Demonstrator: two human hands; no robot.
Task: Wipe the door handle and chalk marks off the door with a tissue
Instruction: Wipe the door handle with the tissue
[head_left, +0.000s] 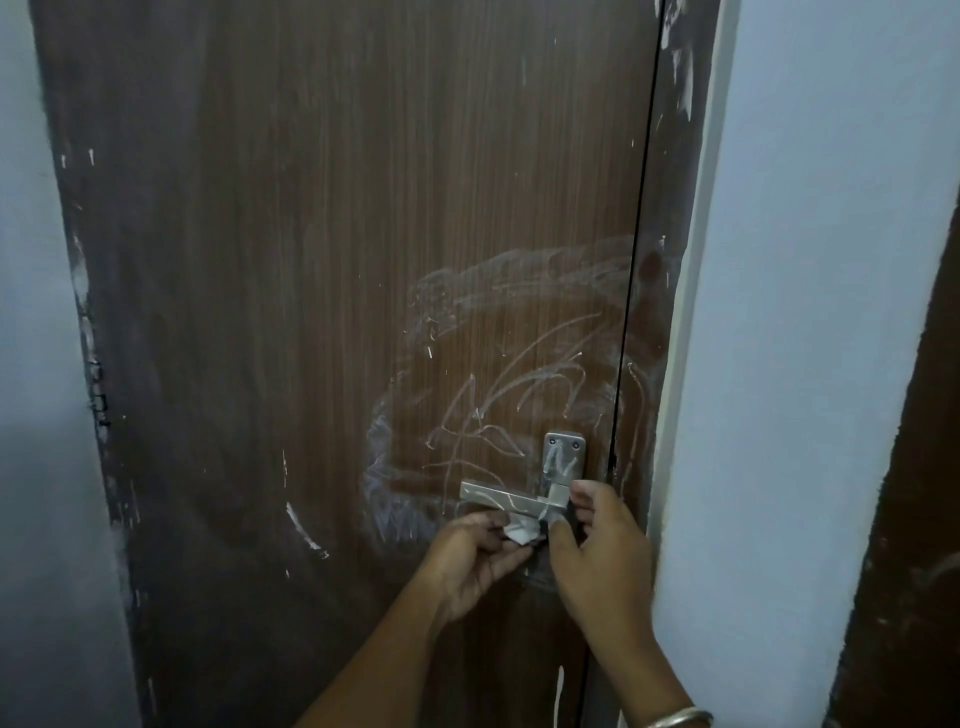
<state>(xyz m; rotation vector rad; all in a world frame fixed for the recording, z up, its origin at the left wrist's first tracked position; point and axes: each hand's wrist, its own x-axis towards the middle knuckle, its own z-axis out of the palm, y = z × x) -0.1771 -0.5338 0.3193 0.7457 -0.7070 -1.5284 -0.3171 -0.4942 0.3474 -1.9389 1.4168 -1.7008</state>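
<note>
White, thin and crumpled, the tissue (521, 532) sits just below the handle (501, 496), low on the right of the door (311, 260); the left hand (467, 556) holds it bunched in curled fingers; the right hand (597, 545) is curled at the lever's pivot end with its thumb against the tissue, though whether it pinches tissue or metal I cannot tell; the tissue should weigh almost nothing, hang limp, and tear or shed if dragged hard over the lever's square edges, so it is best kept wadded into a firm pad behind several fingertips, not held by a corner; the handle is stiff metal, smooth and probably slippery, streaked with chalk, and could be wrapped and rubbed along its length; chalk marks (498, 395) loop above and left of it, dry and powdery by the look, likely to smear before lifting.
</note>
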